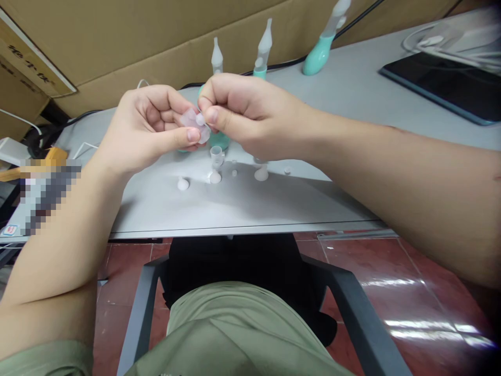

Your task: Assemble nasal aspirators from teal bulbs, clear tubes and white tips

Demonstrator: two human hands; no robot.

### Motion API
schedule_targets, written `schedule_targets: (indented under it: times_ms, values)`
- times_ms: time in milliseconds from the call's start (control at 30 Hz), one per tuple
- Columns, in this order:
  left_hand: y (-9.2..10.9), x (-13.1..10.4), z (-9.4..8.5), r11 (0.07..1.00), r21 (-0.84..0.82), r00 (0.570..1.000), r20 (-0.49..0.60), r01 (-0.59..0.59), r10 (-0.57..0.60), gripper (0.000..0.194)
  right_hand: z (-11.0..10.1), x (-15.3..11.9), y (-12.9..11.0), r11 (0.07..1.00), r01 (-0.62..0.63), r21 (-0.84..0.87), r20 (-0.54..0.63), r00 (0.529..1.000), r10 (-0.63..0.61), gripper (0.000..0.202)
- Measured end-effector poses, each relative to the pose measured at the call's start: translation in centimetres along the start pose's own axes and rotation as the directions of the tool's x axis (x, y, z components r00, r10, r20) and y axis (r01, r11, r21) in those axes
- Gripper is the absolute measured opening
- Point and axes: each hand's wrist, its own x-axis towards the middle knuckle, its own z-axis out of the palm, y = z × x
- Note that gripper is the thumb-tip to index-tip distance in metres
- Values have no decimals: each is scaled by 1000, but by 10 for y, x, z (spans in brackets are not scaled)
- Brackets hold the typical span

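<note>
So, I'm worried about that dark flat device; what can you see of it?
The dark flat device, perhaps a phone or tablet, has a smooth, unlit black face and a blue-green edge. It lies at an angle on the grey desk, far right. White cables run over its far side, hiding part.

Fairly bright overhead light; glare streaks the floor tiles [415, 303] at four o'clock; edges stretch, upper right blurs.

Two hands, left [151, 125] and right [250, 117], holding together one small translucent piece [191, 119] above the grey desk [156, 209], small white parts [215, 177] lying below, teal-based bottle [319, 55] standing behind.
</note>
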Motion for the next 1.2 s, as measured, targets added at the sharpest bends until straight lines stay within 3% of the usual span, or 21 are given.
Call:
schedule_targets:
  times_ms: [133,300,467,600,733,933,1100,1200]
  values:
    - [9,0,-2,997,-24,997,43,68,-67,44,4,0,-3,998,-68,-2,3,998,68,20]
    - [11,1,-5,995,30,996,9,94,-94,55,6,-1,5,993,66,99,-18,998,-65,19]
    - [6,1,-7,997,44,998,-8,70,-69,58,5,0,5,996,80,-31,-131,988,-83,63]
    - [0,0,-14,994,101,999,15,46,-47,64,4,0,2,997,17,-69,-138,990,-27,75]
    - [2,0,-17,992,109,997,37,59,-63,67,3,1,0,1000,-8,-10,-109,994,7,63]
    - [21,1,-21,977,175,988,80,119,-134,59,7,3,-9,995,-90,-47,-47,995,87,45]
    - [33,-3,-34,956,276,972,179,99,-153,40,9,6,-13,989,-147,2,-79,986,147,16]
    - [38,-3,-43,917,371,947,215,145,-237,31,7,7,-16,993,-117,13,-107,987,118,19]
